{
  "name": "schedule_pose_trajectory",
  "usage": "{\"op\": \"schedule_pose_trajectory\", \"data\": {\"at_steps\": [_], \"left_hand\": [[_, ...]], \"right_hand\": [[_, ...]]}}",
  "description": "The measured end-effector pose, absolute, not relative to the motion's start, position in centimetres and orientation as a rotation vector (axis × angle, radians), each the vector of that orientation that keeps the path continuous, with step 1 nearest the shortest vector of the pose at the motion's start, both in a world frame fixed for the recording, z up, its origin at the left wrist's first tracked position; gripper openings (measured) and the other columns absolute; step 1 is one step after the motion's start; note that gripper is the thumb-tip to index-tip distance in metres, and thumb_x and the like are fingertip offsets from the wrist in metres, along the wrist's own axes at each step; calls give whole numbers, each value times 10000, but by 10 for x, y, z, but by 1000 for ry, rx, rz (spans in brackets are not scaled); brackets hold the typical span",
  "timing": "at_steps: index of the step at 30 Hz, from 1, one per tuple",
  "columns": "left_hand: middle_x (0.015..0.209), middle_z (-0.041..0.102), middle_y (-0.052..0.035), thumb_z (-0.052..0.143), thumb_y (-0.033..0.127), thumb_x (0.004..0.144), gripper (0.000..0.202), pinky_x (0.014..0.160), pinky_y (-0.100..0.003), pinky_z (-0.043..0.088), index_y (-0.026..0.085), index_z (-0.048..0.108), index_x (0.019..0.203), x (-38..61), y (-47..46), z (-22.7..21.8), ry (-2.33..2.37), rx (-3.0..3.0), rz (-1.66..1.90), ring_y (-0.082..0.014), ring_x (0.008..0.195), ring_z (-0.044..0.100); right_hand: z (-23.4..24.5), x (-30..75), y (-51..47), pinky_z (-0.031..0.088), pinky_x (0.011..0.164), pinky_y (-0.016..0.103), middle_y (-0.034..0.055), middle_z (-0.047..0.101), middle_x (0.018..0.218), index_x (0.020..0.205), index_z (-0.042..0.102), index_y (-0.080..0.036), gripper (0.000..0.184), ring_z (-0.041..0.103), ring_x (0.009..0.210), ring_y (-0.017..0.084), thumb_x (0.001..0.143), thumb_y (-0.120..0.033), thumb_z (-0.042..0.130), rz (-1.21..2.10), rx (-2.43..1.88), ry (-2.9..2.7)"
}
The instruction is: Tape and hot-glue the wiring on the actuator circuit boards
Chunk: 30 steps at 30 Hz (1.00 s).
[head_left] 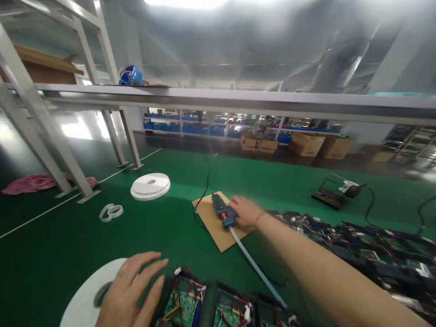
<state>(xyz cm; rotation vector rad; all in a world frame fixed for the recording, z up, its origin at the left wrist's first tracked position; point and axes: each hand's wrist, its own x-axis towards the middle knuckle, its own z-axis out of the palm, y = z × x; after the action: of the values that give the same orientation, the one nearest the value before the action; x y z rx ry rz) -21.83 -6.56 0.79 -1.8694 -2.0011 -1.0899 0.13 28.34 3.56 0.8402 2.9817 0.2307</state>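
While gripped at its handle, lying over mid-table: glue gun, one, blue-grey, dark at the front, with one orange ring. Glue stick, one, translucent, out of the rear, slanting toward the near edge. Right hand, one: fingers curled about the handle. Beneath: cardboard sheet, one, set askew, one corner toward the near edge; whether touching the gun, cannot tell. Black cord, one, past the sheet's left corner, toward the far edge.

Left hand, one: fingers spread, over the large white roll, one, toward the near edge at left. Open housings, three, with circuit boards and wires, side by side toward the near edge. Dark assemblies, many, packed along the right; too crowded to count. Tape rings, two, adjoining, toward the left edge. White discs, apparently two, stacked, farther back. Corded tool, one, beside a dark stand, one, toward the far right corner.

Room for moving: broad green table surface between tape rings and sheet; another strip from sheet to far edge, crossed by cord; narrower gap between sheet and three housings, under the stick.
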Motion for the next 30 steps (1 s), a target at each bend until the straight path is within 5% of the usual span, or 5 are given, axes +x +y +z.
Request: {"op": "schedule_pose_trajectory", "data": {"at_steps": [6,13,20,26,30], "left_hand": [[1451,521,-96,377,547,1007,521,1166,-480,402,247,516,1409,-222,-27,19,-2313,-2506,-946,-253,1356,472],[1459,514,-116,480,572,967,544,1176,-590,336,249,529,1402,-214,-28,20,-2410,-2635,-741,-309,1404,408],[1471,509,-72,426,559,975,487,1170,-588,339,330,541,1390,-214,-42,11,-2511,-2533,-726,-299,1403,422],[1390,588,-63,426,564,962,476,1134,-533,415,324,600,1334,-213,-35,-4,-2424,-2476,-903,-288,1312,533],[1330,629,-71,475,511,966,412,1101,-503,466,304,641,1280,-207,-43,5,-2351,-2441,-981,-277,1264,572]], "right_hand": [[70,35,286,483,1041,392,154,495,1307,1261,524,-125,511,531,1180,266,754,-138,591,257,717,3381],[86,75,288,356,1101,594,224,419,1424,1272,498,-136,478,426,1288,388,816,-238,603,529,880,3726],[85,83,274,344,1126,573,226,467,1362,1238,512,-134,439,435,1282,375,852,-317,610,502,1386,3858],[82,73,270,443,1056,527,181,600,1177,1093,586,-151,410,541,1163,345,746,-370,577,-228,1876,3756],[95,63,258,555,676,402,113,660,942,1077,588,-156,495,615,746,249,723,-500,558,-1221,2162,3372]]}}
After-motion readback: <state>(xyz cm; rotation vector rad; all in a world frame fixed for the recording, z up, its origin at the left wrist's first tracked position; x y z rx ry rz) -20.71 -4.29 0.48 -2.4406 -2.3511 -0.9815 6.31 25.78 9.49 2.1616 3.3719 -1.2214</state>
